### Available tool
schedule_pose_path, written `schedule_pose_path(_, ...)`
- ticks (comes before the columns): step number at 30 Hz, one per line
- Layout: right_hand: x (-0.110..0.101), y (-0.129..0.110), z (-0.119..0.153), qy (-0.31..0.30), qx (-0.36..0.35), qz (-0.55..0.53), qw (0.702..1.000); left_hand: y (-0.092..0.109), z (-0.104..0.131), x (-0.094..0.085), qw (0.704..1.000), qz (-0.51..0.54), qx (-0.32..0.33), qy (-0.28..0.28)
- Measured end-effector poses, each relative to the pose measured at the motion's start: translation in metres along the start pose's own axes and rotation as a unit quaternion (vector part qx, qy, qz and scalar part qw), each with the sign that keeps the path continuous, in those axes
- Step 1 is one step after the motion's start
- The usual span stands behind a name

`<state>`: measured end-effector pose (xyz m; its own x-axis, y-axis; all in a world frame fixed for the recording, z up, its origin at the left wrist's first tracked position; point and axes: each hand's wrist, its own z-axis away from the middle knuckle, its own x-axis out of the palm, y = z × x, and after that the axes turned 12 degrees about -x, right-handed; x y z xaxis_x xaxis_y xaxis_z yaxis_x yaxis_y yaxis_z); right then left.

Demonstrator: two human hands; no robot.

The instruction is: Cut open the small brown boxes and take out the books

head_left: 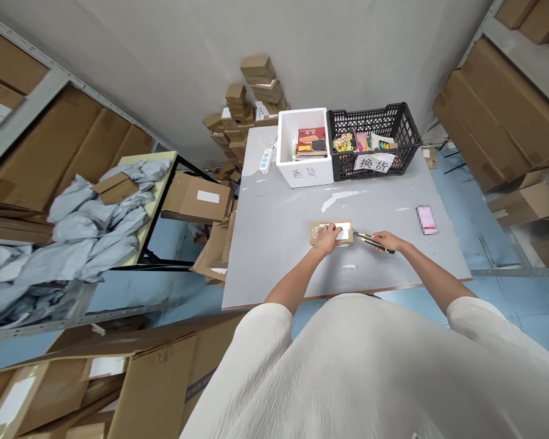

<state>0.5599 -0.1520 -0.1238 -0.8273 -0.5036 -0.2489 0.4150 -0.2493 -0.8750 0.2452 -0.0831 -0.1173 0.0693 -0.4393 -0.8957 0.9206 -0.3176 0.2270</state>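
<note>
While one hand sits on a small parcel, a knife points at its right-hand end

Lying on the grey table (274, 244), nearer the front edge than the back, the brown parcel (316, 230) has its long axis running left to right, across the person's front and roughly in line with that front edge. Of the two hands, the left hand (328, 237) is the nearer: it is right on the parcel, fingers bent over the top and partly covering the white label (343, 231). Whether the thumb is gripping a side, I cannot tell from where I stand.

The right hand (385, 241) is off beyond the parcel's right end, apart from both parcel and left hand, its fingers wrapped around the handle of a utility knife (366, 238). That knife bridges the gap, slanting so its tip sits farther from the person than its butt. To my eye everything hangs on this one spot, where tip and short end come together; they are at least just beside each other, though I can't swear they touch.

Past the parcel, well apart from it, a white foam box (304, 175) and a black crate (373, 169) stand side by side, and a pink item (427, 220) lies off to the right
</note>
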Motion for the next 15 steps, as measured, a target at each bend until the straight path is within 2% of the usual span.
schedule_pose_path(4, -0.005, -0.003, 0.003, 0.005, 0.006, 0.003, 1.0, 0.002, 0.001, 0.001, 1.0, 0.011, 0.001, -0.006)
schedule_pose_path(7, -0.008, -0.008, 0.006, 0.054, -0.007, 0.035, 0.998, 0.005, 0.001, 0.0, 0.999, 0.038, -0.01, 0.01)
schedule_pose_path(12, -0.004, -0.022, 0.009, 0.104, -0.076, 0.151, 0.98, 0.01, -0.008, -0.004, 0.995, 0.043, -0.047, 0.074)
schedule_pose_path(15, 0.003, -0.03, 0.008, 0.107, -0.103, 0.244, 0.958, 0.01, -0.018, -0.004, 0.996, 0.02, -0.035, 0.082)
